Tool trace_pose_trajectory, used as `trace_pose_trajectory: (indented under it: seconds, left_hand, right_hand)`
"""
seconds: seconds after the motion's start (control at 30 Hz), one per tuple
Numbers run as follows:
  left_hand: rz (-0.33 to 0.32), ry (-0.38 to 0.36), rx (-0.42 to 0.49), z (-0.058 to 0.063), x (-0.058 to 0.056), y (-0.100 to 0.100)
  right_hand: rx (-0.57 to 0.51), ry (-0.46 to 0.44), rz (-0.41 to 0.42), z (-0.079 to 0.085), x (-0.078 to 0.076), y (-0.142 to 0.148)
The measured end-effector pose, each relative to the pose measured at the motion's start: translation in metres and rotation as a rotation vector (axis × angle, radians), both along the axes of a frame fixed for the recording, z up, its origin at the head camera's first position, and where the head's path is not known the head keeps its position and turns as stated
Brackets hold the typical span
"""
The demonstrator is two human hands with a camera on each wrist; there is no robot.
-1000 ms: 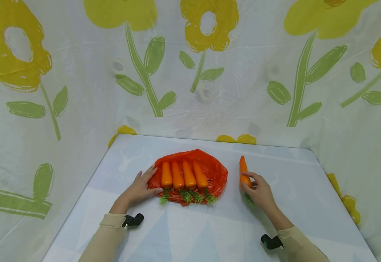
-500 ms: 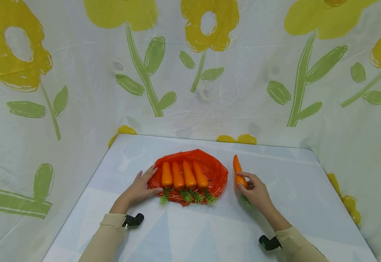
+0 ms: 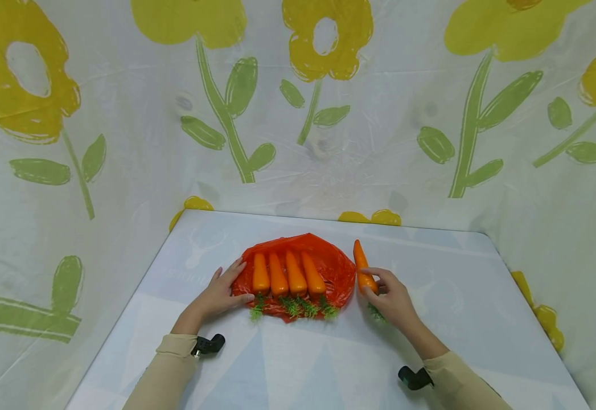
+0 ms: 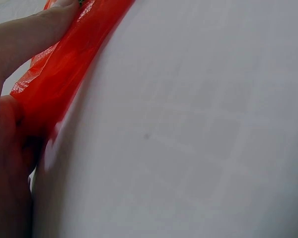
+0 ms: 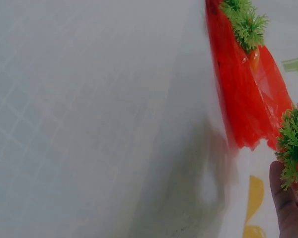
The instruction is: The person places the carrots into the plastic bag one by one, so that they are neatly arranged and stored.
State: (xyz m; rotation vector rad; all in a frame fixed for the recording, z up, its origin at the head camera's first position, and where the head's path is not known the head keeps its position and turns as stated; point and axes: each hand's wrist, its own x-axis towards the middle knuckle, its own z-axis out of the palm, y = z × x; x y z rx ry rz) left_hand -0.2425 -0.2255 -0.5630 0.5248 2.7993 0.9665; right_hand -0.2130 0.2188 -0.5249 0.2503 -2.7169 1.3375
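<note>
A red plastic bag (image 3: 340,279) lies spread on the table, and several orange carrots (image 3: 296,274) with green leafy tops (image 3: 294,306) lie side by side on it. My left hand (image 3: 222,291) rests against the bag's left edge, fingers and thumb spread. The left wrist view catches its thumb (image 4: 27,37) lying along the red plastic. Just past the bag's right edge, my right hand (image 3: 389,296) pinches another carrot (image 3: 361,259) between thumb and fingers, its narrow end pointing away. In the right wrist view that carrot's green top (image 5: 294,141) hides part of the hand.
The pale table (image 3: 287,364) has a faint patterned cover. Behind and at the sides hangs a white sheet (image 3: 379,142) printed with yellow flowers. A small black camera (image 3: 210,344) sits on the left wrist and another camera (image 3: 413,378) on the right.
My right hand has moved left with the carrot, bringing it from a gap away to close beside the bag's right edge. The left hand and the bag have stayed in place.
</note>
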Motion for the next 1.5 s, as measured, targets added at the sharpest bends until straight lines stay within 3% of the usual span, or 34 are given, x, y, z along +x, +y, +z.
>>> trace_pose_trajectory:
  seconds: [0.53,1.03,1.5]
  left_hand:
    - [-0.005,0.020,0.001,-0.001,0.000,0.000]
    - [-0.005,0.016,-0.001,-0.001,-0.001,0.000]
    - [0.005,0.004,-0.005,-0.002,0.000,0.000]
  right_hand:
    - [-0.043,0.019,0.078,0.010,-0.001,-0.023]
    - [-0.075,0.141,0.181,0.008,-0.005,-0.038]
    - [-0.016,0.097,0.225,0.001,-0.008,-0.051]
